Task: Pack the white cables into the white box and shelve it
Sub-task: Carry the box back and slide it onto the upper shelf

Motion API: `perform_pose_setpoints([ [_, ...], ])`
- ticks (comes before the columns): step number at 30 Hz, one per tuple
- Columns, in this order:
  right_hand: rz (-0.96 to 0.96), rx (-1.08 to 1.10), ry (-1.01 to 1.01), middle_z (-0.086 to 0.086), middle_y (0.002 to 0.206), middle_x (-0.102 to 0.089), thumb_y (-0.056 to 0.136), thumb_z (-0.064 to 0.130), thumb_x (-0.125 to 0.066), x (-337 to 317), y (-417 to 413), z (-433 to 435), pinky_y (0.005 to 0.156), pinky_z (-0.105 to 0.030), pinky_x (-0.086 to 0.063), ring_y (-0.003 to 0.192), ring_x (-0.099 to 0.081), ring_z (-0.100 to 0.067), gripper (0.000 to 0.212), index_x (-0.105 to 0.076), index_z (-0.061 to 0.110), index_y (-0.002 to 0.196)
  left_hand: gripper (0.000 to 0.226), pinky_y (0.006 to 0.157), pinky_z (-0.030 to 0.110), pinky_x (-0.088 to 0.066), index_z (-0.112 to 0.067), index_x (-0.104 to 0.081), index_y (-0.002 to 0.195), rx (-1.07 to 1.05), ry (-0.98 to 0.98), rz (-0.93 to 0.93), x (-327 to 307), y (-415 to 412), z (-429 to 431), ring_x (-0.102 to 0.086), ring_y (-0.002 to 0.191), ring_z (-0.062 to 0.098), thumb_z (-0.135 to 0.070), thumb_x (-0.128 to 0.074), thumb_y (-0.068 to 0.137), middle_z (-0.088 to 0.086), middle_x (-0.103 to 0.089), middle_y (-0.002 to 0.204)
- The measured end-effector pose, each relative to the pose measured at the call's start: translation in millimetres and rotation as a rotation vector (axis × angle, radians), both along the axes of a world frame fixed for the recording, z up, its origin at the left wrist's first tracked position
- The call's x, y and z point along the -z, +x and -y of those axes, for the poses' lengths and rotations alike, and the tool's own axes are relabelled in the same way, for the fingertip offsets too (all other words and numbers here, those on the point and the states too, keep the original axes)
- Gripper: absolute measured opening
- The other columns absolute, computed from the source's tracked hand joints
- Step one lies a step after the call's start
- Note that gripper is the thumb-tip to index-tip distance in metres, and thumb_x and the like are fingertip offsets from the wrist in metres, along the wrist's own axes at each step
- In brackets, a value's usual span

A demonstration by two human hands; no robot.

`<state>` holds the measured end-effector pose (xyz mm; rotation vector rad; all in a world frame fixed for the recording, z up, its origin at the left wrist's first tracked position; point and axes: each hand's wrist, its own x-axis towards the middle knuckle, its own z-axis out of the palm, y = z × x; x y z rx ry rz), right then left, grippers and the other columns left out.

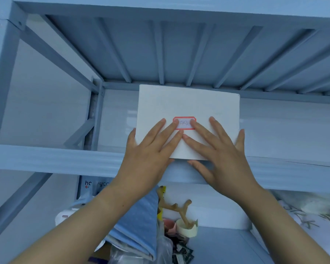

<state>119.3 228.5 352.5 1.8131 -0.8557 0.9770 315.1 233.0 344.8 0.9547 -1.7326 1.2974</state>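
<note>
The white box (189, 103) stands closed on the upper shelf (55, 159) of a pale blue metal rack, its front face carrying a red-bordered label (184, 123). My left hand (151, 149) lies flat on the box's front, fingers spread, thumb at the left edge. My right hand (217, 149) is pressed flat beside it, with its little finger at the right edge and its thumb under the bottom edge, on the shelf beam. The fingertips of both hands touch the label. No white cables are visible.
The ribbed underside of the shelf above (179, 50) hangs over the box. On the lower shelf are a blue patterned cloth (139, 221), a small cup with a wooden antler piece (187, 225), plastic bags (160, 250) and printed white fabric (309, 212).
</note>
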Motion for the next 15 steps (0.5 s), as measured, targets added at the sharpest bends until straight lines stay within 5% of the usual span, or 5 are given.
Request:
perform_pose_setpoints([
  [6,-0.003,-0.019,-0.05,0.008,0.15,-0.027,0.089,0.049,-0.043,1.4,5.0,9.4,0.092,-0.071,-0.021,0.139,-0.019,-0.026,0.046,-0.039,0.041,0.134,0.084,0.087,0.061,-0.042,-0.015,-0.039,0.138,-0.015,0.011,-0.041,9.5,5.0,12.4,-0.033,0.135,0.026,-0.008,-0.081,0.066,0.007,-0.032,0.149],
  [15,-0.032,-0.135,-0.093,0.004,0.145,-0.039,0.086,0.042,-0.052,-2.0,60.0,29.9,0.091,-0.07,-0.023,0.136,-0.03,-0.025,0.035,-0.057,0.036,0.12,0.082,0.085,0.059,-0.043,-0.016,-0.033,0.138,-0.055,0.006,-0.063,14.7,63.8,22.9,-0.024,0.136,0.025,0.003,-0.073,0.069,0.009,-0.031,0.149],
])
